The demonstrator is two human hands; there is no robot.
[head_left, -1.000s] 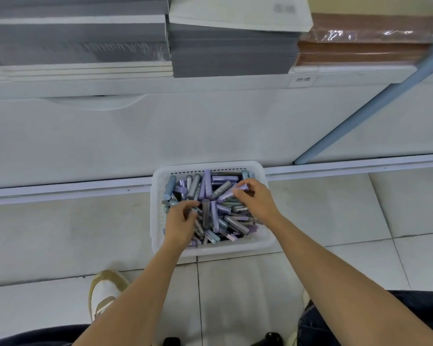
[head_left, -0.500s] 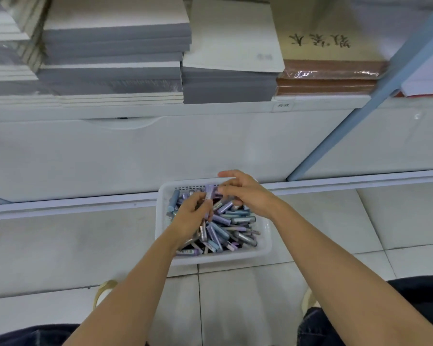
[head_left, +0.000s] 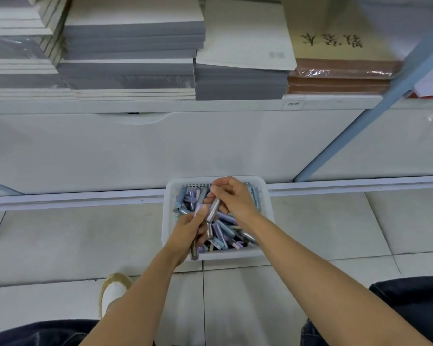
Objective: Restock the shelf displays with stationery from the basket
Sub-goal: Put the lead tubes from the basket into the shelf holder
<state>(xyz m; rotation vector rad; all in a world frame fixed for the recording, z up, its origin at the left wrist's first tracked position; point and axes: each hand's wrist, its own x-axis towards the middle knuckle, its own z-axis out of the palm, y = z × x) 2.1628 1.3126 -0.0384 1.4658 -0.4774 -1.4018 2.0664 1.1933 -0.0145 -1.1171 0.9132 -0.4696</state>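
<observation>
The right hand (head_left: 231, 198) is curled, with its fingertips pinching the top end of one grey tube (head_left: 213, 210), which hangs tilted over the basket. Just beside it, and lower, the left hand (head_left: 188, 229) is closed round a small bunch of tubes. One lilac tube (head_left: 198, 210) pokes out above the thumb and one dark grey tube (head_left: 194, 251) sticks out below the palm. The fingers hide how many more are in the grip. The grey tube's lower end is close to the left thumb, but I cannot tell whether they touch.

Under both hands sits one white plastic basket (head_left: 169, 196) on the tiled floor (head_left: 60, 240), pushed up against the base of the shelf unit. It holds a loose heap of tubes (head_left: 223, 232) in lilac, blue and grey, too many and too tangled to count.

Above, the one shelf (head_left: 185, 106) carries at least four stacks of paper pads. Three are grey and white (head_left: 133, 46), and one is brown (head_left: 340, 79) with writing on its top cover. One small label (head_left: 293, 104) is fixed to the shelf edge. One blue post (head_left: 375, 121) slants up on the right. One white shoe (head_left: 113, 290) shows at the lower left.
</observation>
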